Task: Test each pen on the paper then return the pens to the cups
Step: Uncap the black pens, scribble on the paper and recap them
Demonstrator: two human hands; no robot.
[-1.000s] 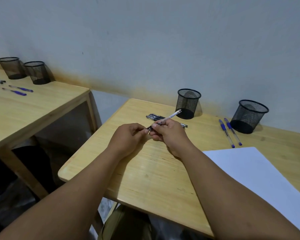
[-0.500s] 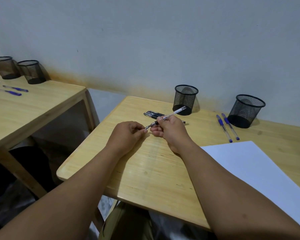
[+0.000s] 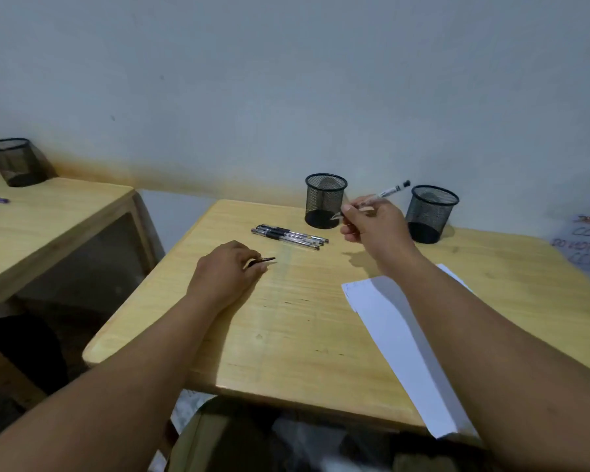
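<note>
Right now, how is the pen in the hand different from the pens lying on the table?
The held pen is up in the air, tilted, pinched by the right hand; the table pens lie flat, side by side, untouched. The held pen has its cap off, which the left hand holds as the cap; the table pens look capped. All have clear barrels with black parts.

Brightness: you get dim, flat indoor light with a cool grey cast on the wall [image 3: 286, 80].
Shadows: soft ones lie under your right hand [image 3: 377, 229] on the tabletop [image 3: 286, 335] and beside each mesh cup [image 3: 325, 201].
Glare: a faint pale streak of sheen runs down the tabletop's middle.
Blur: the sign [image 3: 586, 245] at your right edge is smeared and unreadable.
Distortion: wide-angle bending stretches your forearms and tilts the neighbouring table [image 3: 48, 226].
</note>
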